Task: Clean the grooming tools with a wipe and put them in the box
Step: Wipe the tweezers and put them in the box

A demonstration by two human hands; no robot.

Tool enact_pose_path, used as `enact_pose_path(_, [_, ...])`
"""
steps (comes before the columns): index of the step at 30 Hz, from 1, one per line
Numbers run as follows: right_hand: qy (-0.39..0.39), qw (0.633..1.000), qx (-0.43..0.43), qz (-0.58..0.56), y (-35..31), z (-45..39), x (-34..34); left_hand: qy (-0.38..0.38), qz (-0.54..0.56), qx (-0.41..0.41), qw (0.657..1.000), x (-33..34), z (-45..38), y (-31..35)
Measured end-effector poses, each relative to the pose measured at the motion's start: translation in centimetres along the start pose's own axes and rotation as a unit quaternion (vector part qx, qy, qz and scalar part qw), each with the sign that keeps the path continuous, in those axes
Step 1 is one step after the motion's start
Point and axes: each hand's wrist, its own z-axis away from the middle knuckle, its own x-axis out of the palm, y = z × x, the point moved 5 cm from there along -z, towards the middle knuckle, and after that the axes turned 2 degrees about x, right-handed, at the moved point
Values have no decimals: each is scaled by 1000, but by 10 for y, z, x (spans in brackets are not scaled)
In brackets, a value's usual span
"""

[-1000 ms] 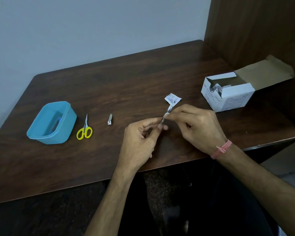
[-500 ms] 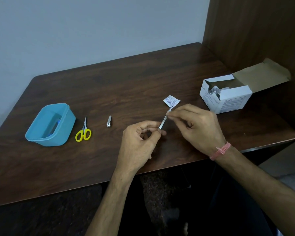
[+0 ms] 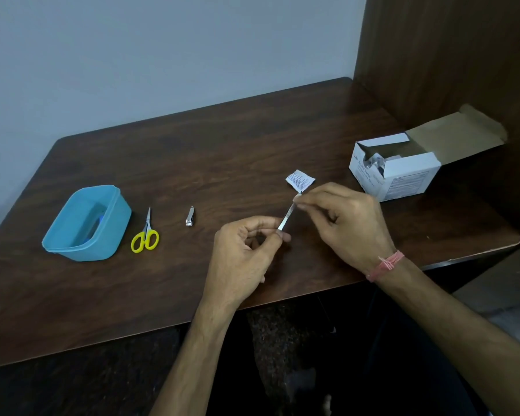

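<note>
My left hand [image 3: 240, 256] pinches the lower end of a slim metal nail file [image 3: 286, 219] above the table's middle. My right hand [image 3: 345, 226] pinches a small wipe round the file's upper end; little of the wipe shows between the fingertips. Yellow-handled scissors [image 3: 145, 237] and a small metal nail clipper [image 3: 189, 218] lie on the table to the left. The blue plastic box [image 3: 84, 225] stands open at the far left, with something blue inside.
A torn white wipe sachet [image 3: 300, 180] lies just beyond my right hand. An open white cardboard carton [image 3: 403, 169] of sachets sits at the right, against a wooden side panel [image 3: 451, 55]. The dark wooden table [image 3: 222, 145] ends near my wrists.
My right hand has slid with the wipe up the file toward its far tip, so more bare metal shows between my hands. My left hand keeps its hold.
</note>
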Motion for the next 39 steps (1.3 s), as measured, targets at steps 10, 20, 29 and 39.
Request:
enact_pose_path(10, [-25, 1000, 8, -1, 0, -1, -1, 2, -5, 6, 1000, 1, 1, 0])
enact_pose_path(20, [-43, 998, 38, -24, 5, -2, 1, 8, -8, 8, 1000, 1, 0, -4])
enact_pose_path(29, [-51, 994, 83, -43, 9, -8, 1, 6, -12, 6, 1000, -1, -1, -3])
enact_pose_path(39, [-81, 995, 18, -53, -1, -3, 3, -1, -19, 3, 1000, 1, 1, -3])
